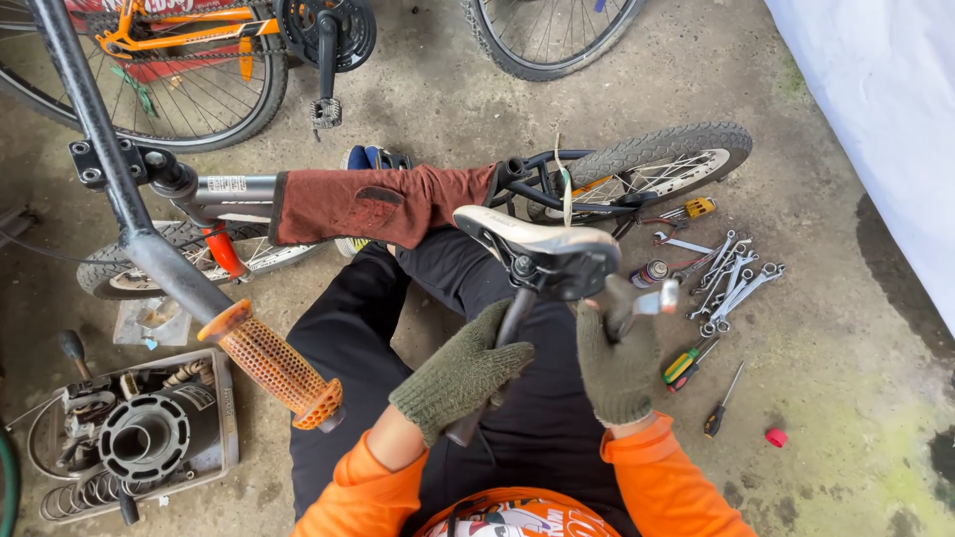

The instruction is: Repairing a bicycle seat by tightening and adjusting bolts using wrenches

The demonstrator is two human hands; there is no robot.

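We hold a bicycle saddle (537, 244) above our lap: our gloved left hand (463, 373) is wrapped around its dark seat post (497, 348), while our right hand (619, 358) is clamped on a metal wrench (657, 298) at the saddle's clamp. Spanners (731, 273) lie on the concrete floor (846, 348) nearby.

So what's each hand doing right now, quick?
Left hand: closed on the seat post under the saddle.
Right hand: closed on a wrench at the saddle clamp.
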